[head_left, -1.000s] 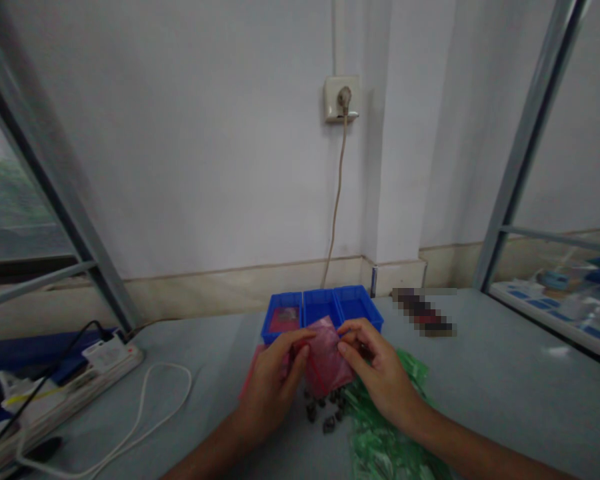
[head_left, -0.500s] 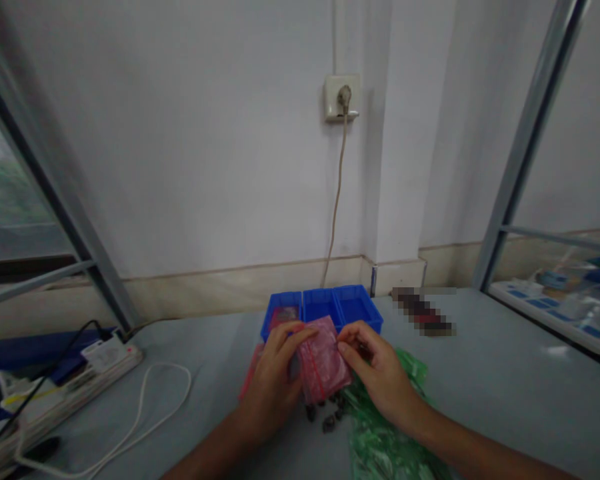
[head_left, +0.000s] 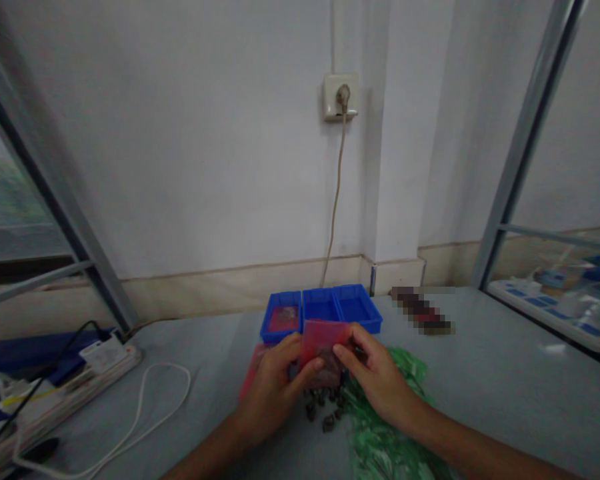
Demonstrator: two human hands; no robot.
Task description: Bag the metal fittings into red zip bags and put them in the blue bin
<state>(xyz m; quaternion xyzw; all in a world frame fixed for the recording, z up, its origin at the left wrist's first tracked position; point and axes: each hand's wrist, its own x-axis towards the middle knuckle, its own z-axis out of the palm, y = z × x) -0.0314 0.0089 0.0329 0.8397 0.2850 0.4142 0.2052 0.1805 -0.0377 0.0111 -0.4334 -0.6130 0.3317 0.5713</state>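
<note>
A small pink zip bag is held up between both hands, with something greyish showing through its lower part. My left hand pinches its left side, thumb in front. On the opposite edge, my right hand is closed with thumb and fingers on the bag. Several small dark pieces lie on the table just below it. A green plastic bag spreads under and beside my right forearm. Another pink bag lies flat, partly hidden by my left hand.
Three joined blue trays stand behind my hands; the left one contains a pink bag. A power strip and white cable lie at left. A blurred-out object is at back right, near a metal frame.
The pink bag has turned from tilted to nearly upright, its greyish lower part now showing. My left thumb has come round to its front. Trays and green bag stay put.
</note>
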